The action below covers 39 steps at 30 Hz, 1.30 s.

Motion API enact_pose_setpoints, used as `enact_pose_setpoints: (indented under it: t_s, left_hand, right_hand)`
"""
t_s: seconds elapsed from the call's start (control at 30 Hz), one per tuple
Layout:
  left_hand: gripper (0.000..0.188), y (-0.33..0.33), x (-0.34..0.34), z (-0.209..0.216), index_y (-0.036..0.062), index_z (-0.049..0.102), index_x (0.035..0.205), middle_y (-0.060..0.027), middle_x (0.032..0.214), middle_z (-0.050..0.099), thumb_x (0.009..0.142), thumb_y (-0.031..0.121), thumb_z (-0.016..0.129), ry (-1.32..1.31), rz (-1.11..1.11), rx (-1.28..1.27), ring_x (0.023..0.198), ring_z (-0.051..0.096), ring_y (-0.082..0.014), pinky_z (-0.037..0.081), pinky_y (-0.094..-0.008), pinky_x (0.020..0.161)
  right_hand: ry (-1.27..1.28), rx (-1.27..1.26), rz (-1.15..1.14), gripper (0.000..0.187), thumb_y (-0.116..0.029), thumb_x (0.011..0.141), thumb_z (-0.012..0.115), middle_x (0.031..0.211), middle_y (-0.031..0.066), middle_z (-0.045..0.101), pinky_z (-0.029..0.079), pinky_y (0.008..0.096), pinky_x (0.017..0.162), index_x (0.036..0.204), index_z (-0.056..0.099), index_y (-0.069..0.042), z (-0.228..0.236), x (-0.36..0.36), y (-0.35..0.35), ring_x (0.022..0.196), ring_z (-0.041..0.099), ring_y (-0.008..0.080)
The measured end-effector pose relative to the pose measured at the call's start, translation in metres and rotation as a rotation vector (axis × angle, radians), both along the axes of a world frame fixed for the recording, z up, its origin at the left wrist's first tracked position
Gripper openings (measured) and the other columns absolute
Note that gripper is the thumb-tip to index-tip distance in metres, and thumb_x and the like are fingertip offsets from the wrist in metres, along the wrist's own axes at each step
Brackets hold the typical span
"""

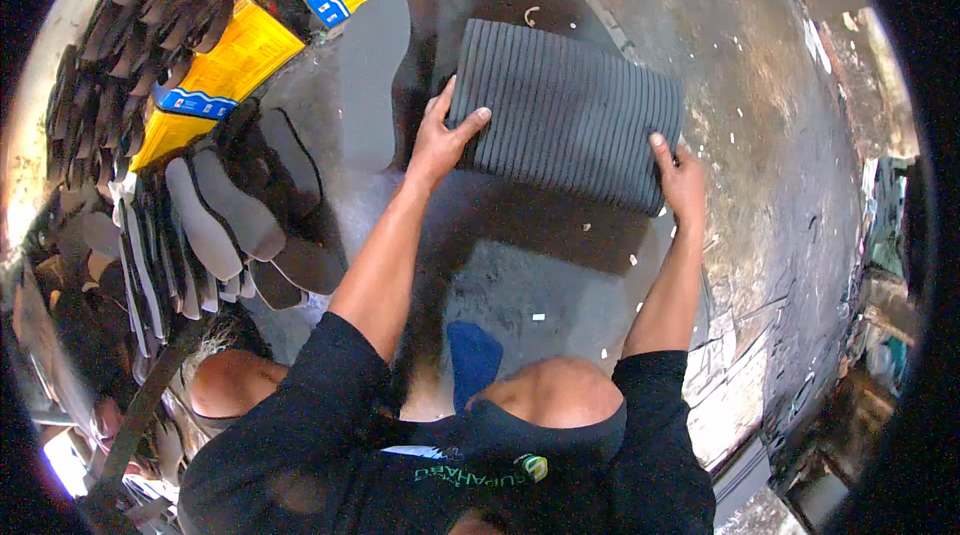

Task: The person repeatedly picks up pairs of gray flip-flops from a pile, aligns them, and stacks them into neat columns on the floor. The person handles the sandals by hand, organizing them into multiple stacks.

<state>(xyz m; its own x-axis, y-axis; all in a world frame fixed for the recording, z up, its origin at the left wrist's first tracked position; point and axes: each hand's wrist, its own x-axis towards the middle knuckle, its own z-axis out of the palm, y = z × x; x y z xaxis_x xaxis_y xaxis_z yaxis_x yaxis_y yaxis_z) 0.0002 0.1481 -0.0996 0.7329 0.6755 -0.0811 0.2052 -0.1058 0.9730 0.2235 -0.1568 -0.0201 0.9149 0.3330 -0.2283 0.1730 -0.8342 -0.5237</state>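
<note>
Between my hands is a long row of dark grey shoe soles [570,110], pressed side by side with their edges facing up. My left hand [443,137] grips the left end, its thumb lying against the outermost piece. At the right end, my right hand [682,183] presses inward with the thumb on top; its other fingers are partly hidden. The row is slightly tilted, its right end nearer to me. One flat grey sole [374,80] lies on the floor just beyond my left hand.
Loose grey soles [225,210] are heaped at the left. Behind them stand dark stacked soles [155,20] and yellow-and-blue packages [235,65]. A blue cloth-like piece [473,360] lies near my knees. Small pale scraps [538,317] dot the dark floor [530,280].
</note>
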Motion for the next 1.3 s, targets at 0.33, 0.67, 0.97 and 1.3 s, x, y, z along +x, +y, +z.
enact_pose_setpoints:
  t_s: [0.33, 0.67, 0.97, 1.3]
  left_hand:
    - [0.092, -0.003, -0.014, -0.065, 0.0036, 0.034, 0.157, -0.0283, 0.155, 0.041, 0.089, 0.047, 0.079, 0.124, 0.044, -0.106, 0.144, 0.043, -0.0368, 0.034, -0.0444, 0.119]
    - [0.072, -0.003, -0.001, -0.049, 0.0025, 0.04, 0.156, -0.0174, 0.15, 0.053, 0.104, 0.05, 0.056, 0.011, 0.201, -0.498, 0.139, 0.048, -0.0294, 0.033, -0.0381, 0.117]
    - [0.073, -0.01, -0.001, -0.095, 0.0061, 0.041, 0.156, -0.0099, 0.159, 0.044, 0.102, 0.053, 0.058, -0.155, 0.391, -1.089, 0.143, 0.043, -0.0296, 0.03, -0.0437, 0.121]
    - [0.031, -0.033, -0.036, -0.097, 0.0119, 0.065, 0.124, -0.0009, 0.125, 0.068, 0.102, 0.034, 0.062, -0.278, 0.561, -1.141, 0.11, 0.06, -0.0183, 0.043, -0.0375, 0.089]
  right_hand:
    - [0.047, 0.023, -0.086, 0.114, -0.078, 0.085, 0.063, 0.145, 0.0372, 0.052, 0.04, 0.0443, 0.116, 0.149, 0.042, 0.014, -0.099, -0.024, 0.01, 0.138, 0.052, 0.0462]
    - [-0.208, 0.198, 0.104, 0.07, -0.063, 0.101, 0.053, 0.112, 0.0209, 0.075, 0.052, 0.0416, 0.096, 0.124, 0.072, 0.001, 0.063, -0.001, 0.042, 0.105, 0.07, 0.0317]
    - [-0.668, 0.041, 0.549, 0.059, -0.05, 0.104, 0.054, 0.092, 0.0314, 0.064, 0.048, 0.0534, 0.081, 0.088, 0.069, 0.005, 0.173, -0.059, 0.183, 0.09, 0.062, 0.0498]
    - [-0.671, -0.096, 0.538, 0.051, -0.045, 0.104, 0.053, 0.097, 0.0274, 0.071, 0.053, 0.0542, 0.085, 0.091, 0.077, -0.001, 0.181, -0.089, 0.207, 0.094, 0.067, 0.0466]
